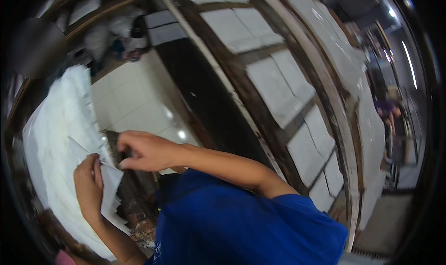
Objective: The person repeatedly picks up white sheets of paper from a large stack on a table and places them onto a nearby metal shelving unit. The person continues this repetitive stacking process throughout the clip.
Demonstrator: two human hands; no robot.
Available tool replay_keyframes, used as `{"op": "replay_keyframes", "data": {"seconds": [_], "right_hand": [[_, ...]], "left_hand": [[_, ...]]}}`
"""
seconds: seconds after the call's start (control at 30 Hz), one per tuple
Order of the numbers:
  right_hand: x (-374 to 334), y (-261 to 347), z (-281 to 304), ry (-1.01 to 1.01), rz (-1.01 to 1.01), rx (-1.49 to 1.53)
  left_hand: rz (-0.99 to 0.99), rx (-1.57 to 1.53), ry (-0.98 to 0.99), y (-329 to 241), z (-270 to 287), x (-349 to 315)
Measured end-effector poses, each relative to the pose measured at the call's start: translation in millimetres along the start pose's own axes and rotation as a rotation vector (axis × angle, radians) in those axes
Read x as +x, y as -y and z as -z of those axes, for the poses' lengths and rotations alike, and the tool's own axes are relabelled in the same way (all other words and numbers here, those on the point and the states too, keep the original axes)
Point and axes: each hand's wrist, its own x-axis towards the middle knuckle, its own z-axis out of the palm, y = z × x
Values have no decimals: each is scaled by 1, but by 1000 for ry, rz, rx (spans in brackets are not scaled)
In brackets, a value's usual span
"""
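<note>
A big, fanned pile of thin white sheets [60, 121] lies at the left; whether they are paper or plastic I cannot tell. Over the pile's right part, my left hand [89, 183] is closed, thumb and fingers pinching the edge of a white sheet [110, 175]. Just right of it is my right hand [147, 151], its fingers bent and the thumb apart from them. Nothing shows between them. That hand is close to the sheet's edge, and I cannot make out whether it touches.
White tiled floor [134, 95] shows beyond my hands. A long black board [204, 88] runs beside it. To the right, wooden rails [320, 69] flank rows of white stacks [281, 86]. A person [390, 118] is far right. Bags and clutter [116, 37] sit upper left.
</note>
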Motion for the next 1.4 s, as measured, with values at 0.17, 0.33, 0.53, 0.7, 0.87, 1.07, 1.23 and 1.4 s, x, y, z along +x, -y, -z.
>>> {"op": "replay_keyframes", "data": {"seconds": [0.17, 0.33, 0.53, 0.7, 0.87, 1.07, 1.23, 1.4], "right_hand": [[-49, -29, 17, -178, -138, -271], [-158, -21, 93, -388, -422, -274], [-408, 15, 208, -1125, -710, -192], [-622, 9, 245, -1645, -682, -179], [-796, -51, 269, -1701, -914, -186], [-828, -91, 271, -1621, -1183, -457], [-867, -108, 276, -1575, -1269, -599], [-910, -127, 289, -1493, -1330, -786]], "left_hand": [[-105, -231, 320, -86, -61, 25], [-439, -368, 109, -166, -117, 11], [-326, -537, 67, -174, -150, -33], [-94, -441, 181, -122, -241, -79], [196, -432, 420, -62, -331, -152], [294, -413, 461, -29, -375, -215], [326, -378, 475, -29, -372, -216], [333, -391, 483, -26, -374, -209]]}}
